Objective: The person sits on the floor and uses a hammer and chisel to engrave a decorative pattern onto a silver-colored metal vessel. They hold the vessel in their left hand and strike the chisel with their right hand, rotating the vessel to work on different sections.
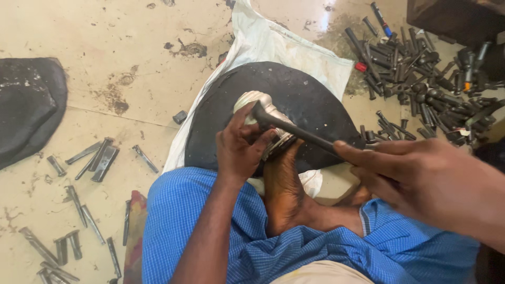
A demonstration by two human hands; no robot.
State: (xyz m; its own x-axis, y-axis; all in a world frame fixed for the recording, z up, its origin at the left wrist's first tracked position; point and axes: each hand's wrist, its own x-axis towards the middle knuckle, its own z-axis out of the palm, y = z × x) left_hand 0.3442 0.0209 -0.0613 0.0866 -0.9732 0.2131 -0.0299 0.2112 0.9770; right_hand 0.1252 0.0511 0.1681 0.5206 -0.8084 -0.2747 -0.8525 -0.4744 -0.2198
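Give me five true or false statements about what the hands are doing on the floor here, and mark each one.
1. The right hand holds a hammer by its handle. True.
2. The left hand steadies a silvery metal part on the black pad. True.
3. The hammer head rests on the bare floor. False: it sits at the metal part, over the pad.
4. A big heap of dark metal pins lies at upper right. True.
5. The pad lies on a red sack. False: the sack under it is white.
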